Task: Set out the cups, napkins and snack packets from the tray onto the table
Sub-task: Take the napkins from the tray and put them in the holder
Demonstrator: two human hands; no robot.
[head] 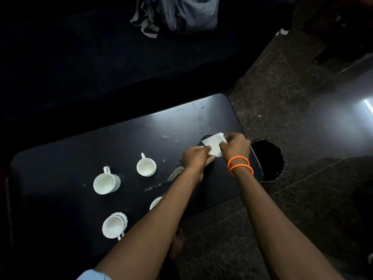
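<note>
Both hands meet over the right end of the dark tabletop (80,150), closed on one white paper napkin (214,144). The left hand (196,156) pinches its near-left corner between thumb and fingers; the right hand (235,147), with two orange bead bracelets (240,165) on its wrist, grips the right edge with fingers curled shut. The napkin is thin, soft and roughly square (its folds are hard to read), one corner pointing up and away. A dark round thing lies partly hidden under it; I cannot tell what.

Four white ceramic cups stand upright and apart on the glossy, smudged tabletop: a ribbed cup (146,167) and a smooth cup (106,182) with handles pointing away, a near ribbed cup (114,226) with its handle pointing toward the person, and a fourth cup (155,203) mostly hidden behind the left forearm.
</note>
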